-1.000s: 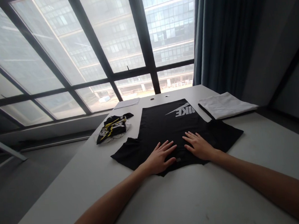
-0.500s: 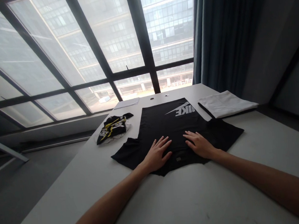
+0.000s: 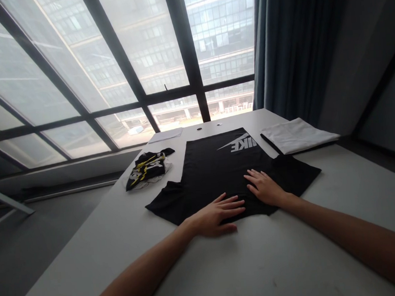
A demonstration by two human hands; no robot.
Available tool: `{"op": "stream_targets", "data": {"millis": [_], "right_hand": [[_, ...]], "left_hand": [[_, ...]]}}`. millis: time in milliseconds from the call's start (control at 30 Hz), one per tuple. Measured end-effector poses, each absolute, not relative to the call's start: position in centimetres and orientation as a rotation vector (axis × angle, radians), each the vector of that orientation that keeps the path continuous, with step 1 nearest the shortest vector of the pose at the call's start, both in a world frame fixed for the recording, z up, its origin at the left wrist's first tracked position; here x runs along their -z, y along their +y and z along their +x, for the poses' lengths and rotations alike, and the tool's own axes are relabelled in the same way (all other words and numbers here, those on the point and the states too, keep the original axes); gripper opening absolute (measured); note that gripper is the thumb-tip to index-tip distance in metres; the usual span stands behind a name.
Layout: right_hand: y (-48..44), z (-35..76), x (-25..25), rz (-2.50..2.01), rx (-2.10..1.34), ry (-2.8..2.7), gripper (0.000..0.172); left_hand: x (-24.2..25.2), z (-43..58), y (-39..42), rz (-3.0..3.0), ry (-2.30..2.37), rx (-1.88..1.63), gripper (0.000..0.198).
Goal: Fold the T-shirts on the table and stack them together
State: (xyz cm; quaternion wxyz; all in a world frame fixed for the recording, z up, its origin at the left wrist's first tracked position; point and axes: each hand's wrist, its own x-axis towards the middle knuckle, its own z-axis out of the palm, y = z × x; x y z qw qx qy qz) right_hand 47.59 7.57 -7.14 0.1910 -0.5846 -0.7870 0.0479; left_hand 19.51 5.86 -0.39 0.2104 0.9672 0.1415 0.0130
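Black shirt (image 3: 216, 174) on white table (image 3: 261, 261)

Bright window (image 3: 148, 42) backlight; dim foreground, darkened corners.

"What sort of place are you looking into from there?"

"From my end it looks like an office or similar workroom, though I can't tell which. I see big dark-framed windows (image 3: 148, 47), and a multi-storey glass-fronted building (image 3: 223, 36) beyond them."

"And indoors?"

"I have a broad, plain white tabletop (image 3: 248, 267), a long blue curtain (image 3: 282, 50) beside the windows, smooth grey floor (image 3: 56, 223), and at far left a slanting pale bar (image 3: 8, 198), maybe a furniture leg."
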Motion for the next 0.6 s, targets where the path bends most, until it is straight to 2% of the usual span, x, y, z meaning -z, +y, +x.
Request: {"op": "stream_targets", "data": {"millis": [200, 333, 433, 600], "right_hand": [[7.6, 47.6, 6.9, -1.654, -0.115, -2.226, 0.051], [7.7, 47.6, 7.1, -1.650, -0.095, -2.243, 0.051], [7.7, 47.6, 7.2, -1.643, -0.075, -2.246, 0.051], [7.7, 47.6, 7.1, -1.641, -0.078, -2.239, 0.050]], "left_hand": [[0.6, 19.3, 6.3, 2.690, 0.468, -0.224, 0.054], [1.7, 19.1, 7.3, 2.728, 0.773, -0.483, 0.048], [2.7, 18.9, 7.9, 2.740, 1.000, -0.374, 0.054], [3.4, 18.7, 8.2, 2.745, 1.062, -0.157, 0.056]]}}
